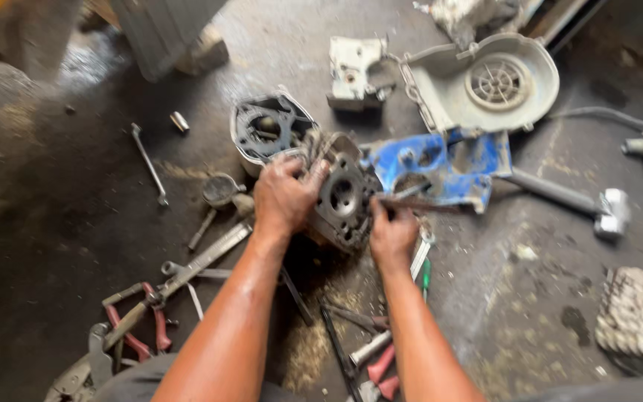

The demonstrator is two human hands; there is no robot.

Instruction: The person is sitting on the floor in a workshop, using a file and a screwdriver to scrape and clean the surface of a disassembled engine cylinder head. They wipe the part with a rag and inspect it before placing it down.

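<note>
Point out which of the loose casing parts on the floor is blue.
The blue casing just right of the engine block that the left hand grips. The round fan cover and small bracket piece behind it are both dirty white.

Engine block [340,197]: grimy dark-grey metal casting, round bore at centre of exposed face, small bolt holes around it, oily dirt caked over edges. Tilted on edge on stained concrete floor, bored face turned up toward camera, just beside blue housing. Gripped at upper left edge.

Thin metal tool [411,202]: slim, dark, rod-like, lying nearly level, near end pinched at right side of engine block, far end pointing right over blue housing. Tip blurred, type unclear.
</note>
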